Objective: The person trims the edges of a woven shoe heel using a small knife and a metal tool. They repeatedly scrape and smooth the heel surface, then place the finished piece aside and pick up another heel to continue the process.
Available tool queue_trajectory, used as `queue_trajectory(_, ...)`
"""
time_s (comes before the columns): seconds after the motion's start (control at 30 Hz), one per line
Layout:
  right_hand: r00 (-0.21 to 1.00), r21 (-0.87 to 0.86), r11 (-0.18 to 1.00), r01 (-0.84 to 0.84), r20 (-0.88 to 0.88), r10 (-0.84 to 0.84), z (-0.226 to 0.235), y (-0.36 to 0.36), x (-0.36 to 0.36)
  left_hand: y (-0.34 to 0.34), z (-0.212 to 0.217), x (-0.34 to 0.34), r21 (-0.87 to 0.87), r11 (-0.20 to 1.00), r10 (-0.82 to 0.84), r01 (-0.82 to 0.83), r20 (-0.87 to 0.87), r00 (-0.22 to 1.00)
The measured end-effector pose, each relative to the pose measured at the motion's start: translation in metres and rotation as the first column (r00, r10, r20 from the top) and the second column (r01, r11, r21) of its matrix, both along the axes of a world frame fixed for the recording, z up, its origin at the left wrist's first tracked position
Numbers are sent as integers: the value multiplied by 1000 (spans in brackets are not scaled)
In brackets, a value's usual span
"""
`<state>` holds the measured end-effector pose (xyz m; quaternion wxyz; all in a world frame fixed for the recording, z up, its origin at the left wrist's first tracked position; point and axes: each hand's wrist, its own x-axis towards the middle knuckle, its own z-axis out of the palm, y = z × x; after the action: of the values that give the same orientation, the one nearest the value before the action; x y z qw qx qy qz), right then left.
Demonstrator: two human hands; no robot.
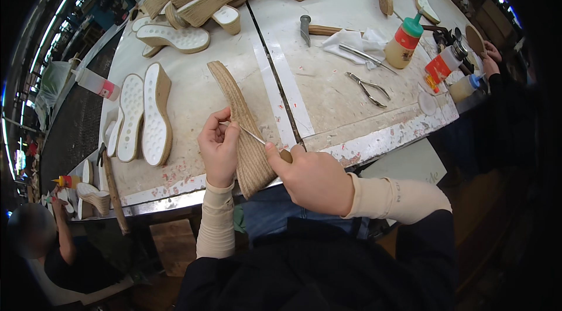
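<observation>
Snugly curled right hand, thin tool gripped

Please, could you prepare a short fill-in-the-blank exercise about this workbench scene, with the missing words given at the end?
1. The thin tool in the right hand points toward the person's ____ hand.
2. The metal pliers lie to the ____ of the wedge sole between the hands.
3. The bottle nearest the white cloth has a ____ cap.
Missing words: left; right; green.
</observation>
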<state>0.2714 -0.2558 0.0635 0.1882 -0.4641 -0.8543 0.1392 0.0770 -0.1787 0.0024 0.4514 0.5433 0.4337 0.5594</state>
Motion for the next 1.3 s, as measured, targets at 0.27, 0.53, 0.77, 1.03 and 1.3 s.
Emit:
queue_trajectory(0.27, 908, -190, 981, -32, -417, -51, -7, 1, 17, 1, 4, -1, -15, 1000, -15, 14, -27, 1000)
queue_trajectory(0.53, 781, -205, 976, -75, -620, -70, -19, 6, 5, 2, 8, -1, -54, 998, -32, 30, -32, 999)
queue_trajectory(0.77, 776, -312, 943, -115, -621, -111, -17, 12, 8, 4, 1, -4, -25, 999, -49, 48, -34, 998)
queue_trajectory(1.03, 883, -281, 954, -100, -468, -45, -6, 3, 27, 4, 6, -5, -74, 996, -38, 39, 27, 999)
queue_trajectory(1.3, 734, -167, 985, -43, -674, -82, -29, 5, 20, 6, 11, 0, -121, 990, -58, 65, 62, 996)
